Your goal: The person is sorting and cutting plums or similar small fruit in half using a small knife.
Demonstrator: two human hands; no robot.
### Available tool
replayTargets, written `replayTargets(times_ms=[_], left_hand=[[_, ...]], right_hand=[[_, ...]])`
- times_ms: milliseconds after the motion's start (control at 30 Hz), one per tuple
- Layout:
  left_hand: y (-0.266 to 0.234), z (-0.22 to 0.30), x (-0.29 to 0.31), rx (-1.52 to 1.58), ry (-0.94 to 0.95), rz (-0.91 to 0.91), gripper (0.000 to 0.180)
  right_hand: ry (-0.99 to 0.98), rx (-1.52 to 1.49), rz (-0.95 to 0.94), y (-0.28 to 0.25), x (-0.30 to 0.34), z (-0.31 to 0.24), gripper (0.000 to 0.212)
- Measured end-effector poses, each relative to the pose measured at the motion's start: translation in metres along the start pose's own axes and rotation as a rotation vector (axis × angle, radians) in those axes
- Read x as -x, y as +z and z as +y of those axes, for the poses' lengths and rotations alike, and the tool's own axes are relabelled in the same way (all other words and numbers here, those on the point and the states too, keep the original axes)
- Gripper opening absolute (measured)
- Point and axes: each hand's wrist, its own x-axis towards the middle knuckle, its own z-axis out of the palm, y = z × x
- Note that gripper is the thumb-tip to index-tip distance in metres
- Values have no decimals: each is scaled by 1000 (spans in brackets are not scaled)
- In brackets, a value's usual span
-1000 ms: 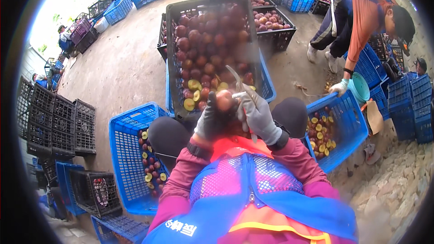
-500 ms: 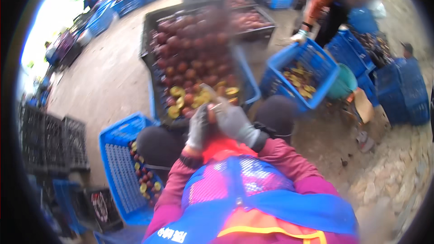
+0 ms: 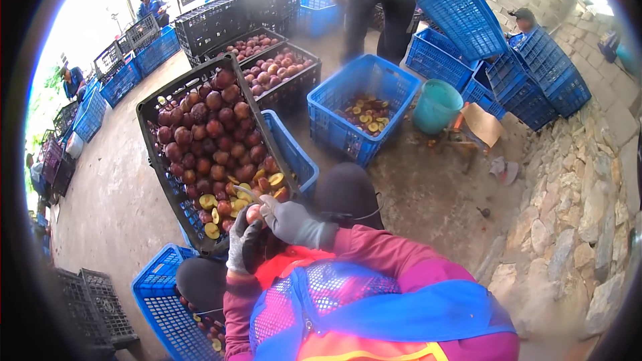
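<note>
My left hand (image 3: 242,246), in a grey and dark glove, is closed around a reddish plum (image 3: 254,214). Close against it, my gloved right hand (image 3: 292,222) grips a knife, whose thin blade (image 3: 245,192) points up and left over the fruit; its handle is hidden in the glove. Both hands are at the near end of a black crate (image 3: 265,130) heaped with whole dark-red plums (image 3: 212,127). Cut plum pieces with yellow flesh (image 3: 208,202) lie at that near end.
A blue crate (image 3: 155,297) with cut plums stands by my left knee. Right of the black crate are another blue crate (image 3: 331,124) holding cut plums and a teal bucket (image 3: 438,107). A person (image 3: 381,10) stands behind, beside a tilted blue crate (image 3: 461,17). Stones (image 3: 568,227) line the right.
My view has swung to the right. The other person, earlier bent over a tilted blue crate of cut plums, now stands upright, and that crate sits level. My hands stay together over the fruit.
</note>
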Motion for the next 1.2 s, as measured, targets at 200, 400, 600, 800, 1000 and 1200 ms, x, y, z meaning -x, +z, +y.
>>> replayTargets(times_ms=[200, 400, 600, 800, 1000, 1200], left_hand=[[-25, -10, 5, -957, 544, 397, 60], [-60, 63, 17, 199, 190, 239, 49], [-66, 47, 32, 588, 111, 144, 53], [-62, 39, 34, 680, 60, 116, 46], [-66, 47, 51, -93, 327, 175, 48], [-67, 22, 43, -130, 256, 383, 50]], right_hand=[[-94, 183, -111, -5, -3, 40, 39], [-235, -164, 133, 12, -14, -9, 32], [-334, -338, -34, 24, -7, -56, 27], [-360, -164, -88, 29, -3, -58, 22], [-299, 17, -254, 48, -3, -50, 28], [-364, 70, -107, 66, 6, -56, 29]])
